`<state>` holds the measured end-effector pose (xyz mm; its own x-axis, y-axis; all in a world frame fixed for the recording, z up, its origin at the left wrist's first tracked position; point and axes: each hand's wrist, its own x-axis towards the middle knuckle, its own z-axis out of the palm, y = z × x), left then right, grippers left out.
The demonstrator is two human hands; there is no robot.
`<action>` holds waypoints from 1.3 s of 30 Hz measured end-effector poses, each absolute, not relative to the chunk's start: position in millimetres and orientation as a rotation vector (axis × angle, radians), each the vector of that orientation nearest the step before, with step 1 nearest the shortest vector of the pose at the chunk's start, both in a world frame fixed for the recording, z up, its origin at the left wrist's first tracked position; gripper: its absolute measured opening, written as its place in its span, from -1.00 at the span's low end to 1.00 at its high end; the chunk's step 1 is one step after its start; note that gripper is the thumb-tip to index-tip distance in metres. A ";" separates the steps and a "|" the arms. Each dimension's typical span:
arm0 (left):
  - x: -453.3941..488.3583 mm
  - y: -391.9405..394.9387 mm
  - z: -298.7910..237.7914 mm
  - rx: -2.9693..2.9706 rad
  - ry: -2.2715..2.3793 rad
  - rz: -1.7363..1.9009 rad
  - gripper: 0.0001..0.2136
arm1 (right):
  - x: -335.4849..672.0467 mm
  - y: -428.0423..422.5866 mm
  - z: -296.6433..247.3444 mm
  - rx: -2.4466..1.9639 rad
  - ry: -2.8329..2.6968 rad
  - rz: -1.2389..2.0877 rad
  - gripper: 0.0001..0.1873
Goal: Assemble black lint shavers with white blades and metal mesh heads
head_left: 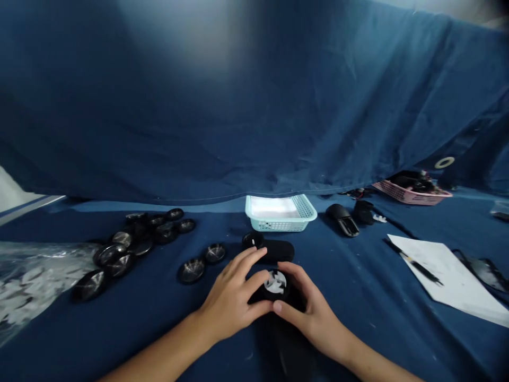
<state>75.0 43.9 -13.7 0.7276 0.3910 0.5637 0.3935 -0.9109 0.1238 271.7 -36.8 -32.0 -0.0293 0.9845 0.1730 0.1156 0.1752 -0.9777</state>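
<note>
A round black cap with a white insert (275, 282) is between my two hands, in front of me. My left hand (233, 297) has its thumb and index finger at the cap's left side, with the other fingers reaching beyond it. From the right, my right hand (312, 307) curls its thumb and fingers around the cap's edge. Both thumbs meet at the near side. Just beyond the fingers are another round black cap (253, 240) and a flat black oblong piece (279, 251). A dark shape beneath my hands is hard to make out.
Several black caps (120, 263) are heaped at the left, by a clear bag of white pieces (35, 281). A light-blue basket (281, 225) stands at the back. Rightward are a computer mouse (342, 218), a pink basket (413, 196) and paper (457, 281) with a pen (423, 269).
</note>
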 end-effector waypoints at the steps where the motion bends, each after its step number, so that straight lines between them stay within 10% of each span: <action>1: 74.2 45.5 -13.1 -2.937 -0.675 -0.912 -0.70 | 272.2 -36.7 -32.0 -1.158 -1.400 1.045 -0.38; 39: 79.1 28.2 -8.5 -2.953 -0.651 -1.081 -0.70 | 279.7 -31.9 -22.9 -1.127 -1.579 0.720 -0.17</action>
